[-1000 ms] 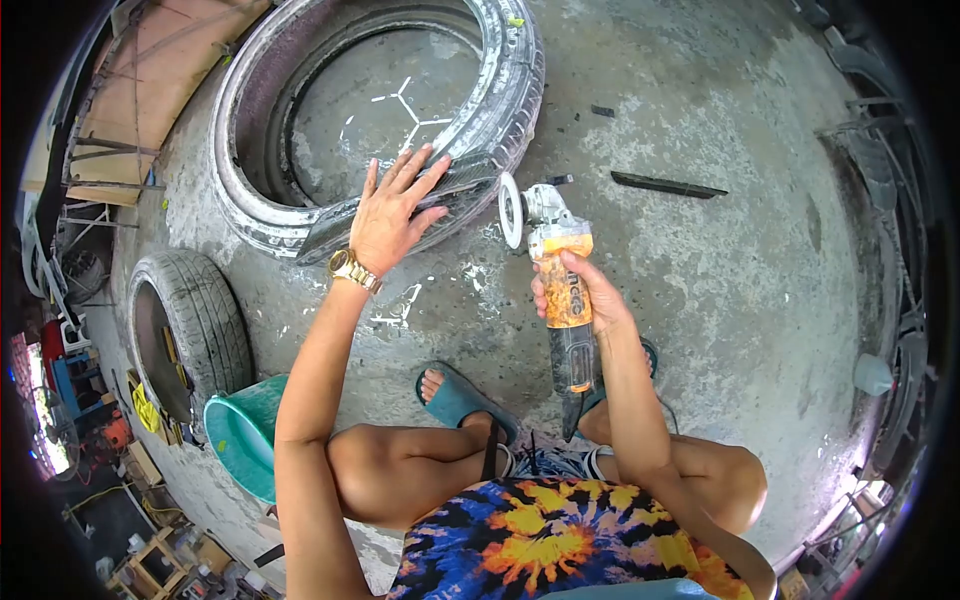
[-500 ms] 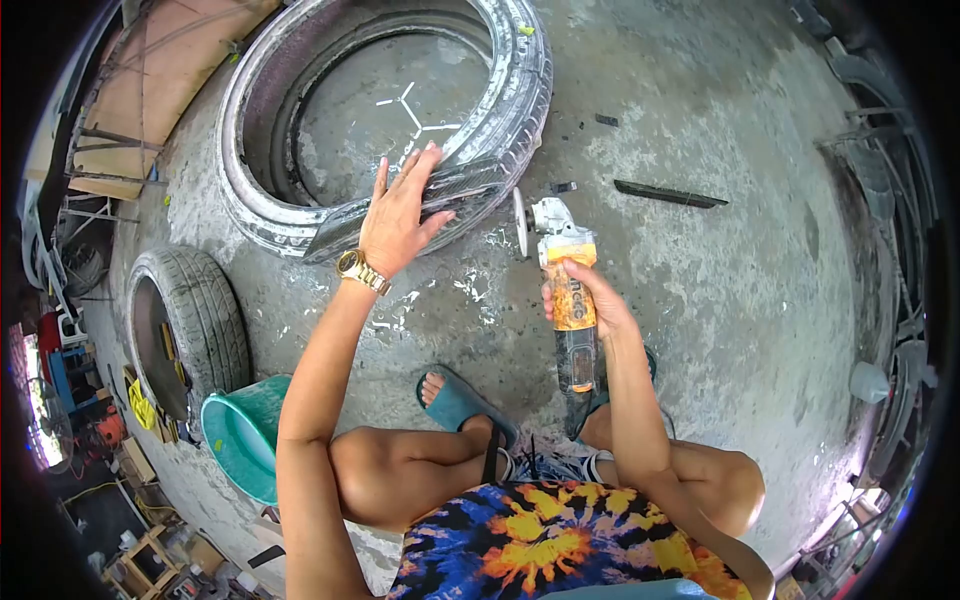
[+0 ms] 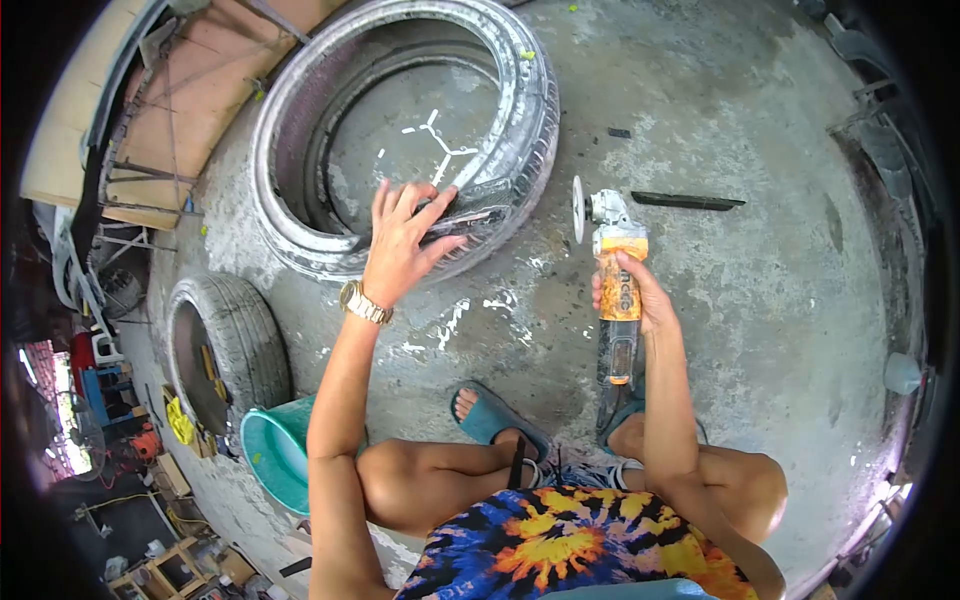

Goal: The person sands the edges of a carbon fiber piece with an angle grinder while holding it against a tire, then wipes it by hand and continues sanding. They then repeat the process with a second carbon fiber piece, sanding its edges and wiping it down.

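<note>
A large worn tyre [image 3: 545,130], smeared with pale dust, lies on its side on the concrete floor. On its near side is a darker, cut-looking patch [image 3: 480,205]. My left hand [image 3: 400,245], with a gold watch at the wrist, is at this patch, its fingers curled round a dark piece of rubber; part of that grip is hidden. In my right hand [image 3: 640,290] is a yellow-and-black angle grinder [image 3: 620,305], held upright by its body. The grinder's thin disc [image 3: 578,210] stands to the right of the tyre, apart from it.
A black rubber strip [image 3: 690,201] and a small dark scrap [image 3: 619,132] lie on the floor. A second tyre [image 3: 255,340] stands at the left beside a green bucket [image 3: 270,450]. My sandalled feet [image 3: 500,420] are below. Clutter lines both sides.
My left hand has gone from lying flat with spread fingers to curling round the rubber. The grinder has moved right, away from the tyre. The whole view has shifted slightly.
</note>
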Tool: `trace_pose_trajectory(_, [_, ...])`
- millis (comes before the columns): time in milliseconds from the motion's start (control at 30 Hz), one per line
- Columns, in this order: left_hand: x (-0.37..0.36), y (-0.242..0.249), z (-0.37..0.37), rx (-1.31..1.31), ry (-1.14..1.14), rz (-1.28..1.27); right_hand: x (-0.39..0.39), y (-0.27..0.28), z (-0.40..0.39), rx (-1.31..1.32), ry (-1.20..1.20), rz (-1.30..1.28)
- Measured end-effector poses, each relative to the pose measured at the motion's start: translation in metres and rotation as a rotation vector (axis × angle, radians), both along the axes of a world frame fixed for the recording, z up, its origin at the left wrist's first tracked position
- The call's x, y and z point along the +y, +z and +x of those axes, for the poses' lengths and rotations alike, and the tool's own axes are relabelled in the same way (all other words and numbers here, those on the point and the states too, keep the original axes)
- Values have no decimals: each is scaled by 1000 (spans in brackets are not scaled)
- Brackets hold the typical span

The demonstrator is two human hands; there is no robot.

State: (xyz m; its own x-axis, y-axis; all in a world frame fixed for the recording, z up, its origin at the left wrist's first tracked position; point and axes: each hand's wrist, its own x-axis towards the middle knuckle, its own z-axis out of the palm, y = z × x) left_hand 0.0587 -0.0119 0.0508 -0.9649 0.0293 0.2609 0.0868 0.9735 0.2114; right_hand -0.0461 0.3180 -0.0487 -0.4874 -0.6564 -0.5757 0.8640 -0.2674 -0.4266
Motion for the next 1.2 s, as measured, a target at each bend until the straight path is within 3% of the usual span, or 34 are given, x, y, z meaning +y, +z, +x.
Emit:
trace_pose_trajectory(67, [-4,16,2,-56,-6,380,-3,0,-2,19,15,10])
trace_pose_trajectory(200, [-14,42,8,52,6,490,-8,-4,-5,5,31,37])
trace_pose_trajectory(267, [-23,39,14,57,39,1022,-11,-6,-6,20,47,-6])
trace_pose_trajectory(400, [-26,37,21,152,41,1629,-14,-7,-7,7,51,-39])
trace_pose_trajectory(567, [-26,41,23,145,-6,1835,-15,-8,-10,55,53,-29])
trace_pose_trajectory(867, [-14,28,21,3,-3,1879,-14,-4,-11,57,40,-7])
trace_pose_trajectory(1133, [43,-44,40,-172,206,1971,-21,34,-5,264,52,157])
trace_pose_trajectory(1200, [52,-70,49,-237,204,2022,-27,44,-1,434,62,211])
